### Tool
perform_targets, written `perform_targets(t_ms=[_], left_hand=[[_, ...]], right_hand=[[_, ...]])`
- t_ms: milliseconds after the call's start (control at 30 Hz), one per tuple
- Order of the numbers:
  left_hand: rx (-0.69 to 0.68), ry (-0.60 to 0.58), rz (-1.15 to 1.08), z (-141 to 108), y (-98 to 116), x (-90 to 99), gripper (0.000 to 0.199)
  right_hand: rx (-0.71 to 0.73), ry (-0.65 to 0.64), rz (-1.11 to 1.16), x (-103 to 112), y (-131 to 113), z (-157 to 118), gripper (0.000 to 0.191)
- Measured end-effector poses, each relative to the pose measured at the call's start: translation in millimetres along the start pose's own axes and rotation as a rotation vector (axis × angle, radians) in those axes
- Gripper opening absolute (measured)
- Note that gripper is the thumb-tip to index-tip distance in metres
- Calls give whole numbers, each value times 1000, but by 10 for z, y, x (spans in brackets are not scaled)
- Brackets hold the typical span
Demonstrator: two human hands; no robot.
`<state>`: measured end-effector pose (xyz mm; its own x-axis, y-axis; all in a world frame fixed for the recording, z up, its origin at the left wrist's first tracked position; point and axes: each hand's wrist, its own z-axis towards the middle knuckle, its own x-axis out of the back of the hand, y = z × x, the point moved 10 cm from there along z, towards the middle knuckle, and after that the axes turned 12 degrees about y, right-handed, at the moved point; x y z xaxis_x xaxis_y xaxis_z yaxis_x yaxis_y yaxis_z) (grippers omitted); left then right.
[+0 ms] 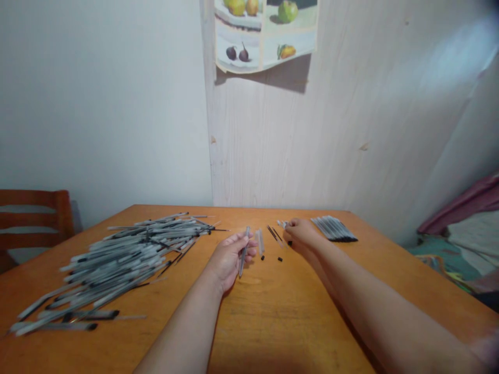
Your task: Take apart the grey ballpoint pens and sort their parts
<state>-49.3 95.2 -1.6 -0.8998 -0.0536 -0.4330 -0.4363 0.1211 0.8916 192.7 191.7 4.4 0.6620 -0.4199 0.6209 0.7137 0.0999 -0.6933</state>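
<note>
Near the middle of the table, my left hand (233,255) pinches a translucent pen barrel (244,257), held at a slant. My right hand (297,229) reaches further right, its fingers closed at some small whitish pieces (281,224); whether it grips one is too small to tell. Between the hands lie clear tubes (260,242), thin dark refills (272,232) and small black caps (280,259). Another black cap (289,243) is just below my right fingers. Beyond my right wrist, several black-ended pens (334,229) lie side by side in a neat row.
A large loose heap of pens and tubes (128,254) covers the left part of the wooden table (273,322). A wooden chair (35,205) stands at the far left. Fruit pictures (267,34) hang on the wall, and cloth (456,249) lies beyond the table's right edge.
</note>
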Motion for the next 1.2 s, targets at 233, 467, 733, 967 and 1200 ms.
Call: perform_targets(t_ms=[233, 467, 733, 967, 1200], left_hand=[[11, 17, 50, 9, -39, 14, 18], [1, 2, 88, -6, -43, -11, 18], [5, -35, 95, -1, -77, -33, 23], [-3, -75, 153, -46, -86, -91, 24], [22, -209, 192, -104, -163, -223, 34]], right_hand=[[176, -323, 67, -86, -425, -451, 8], [219, -454, -104, -207, -478, -692, 4], [246, -516, -295, -316, -481, -752, 8], [35, -470, 282, -101, -731, -674, 4], [-226, -497, 897, 32, -937, -710, 18]])
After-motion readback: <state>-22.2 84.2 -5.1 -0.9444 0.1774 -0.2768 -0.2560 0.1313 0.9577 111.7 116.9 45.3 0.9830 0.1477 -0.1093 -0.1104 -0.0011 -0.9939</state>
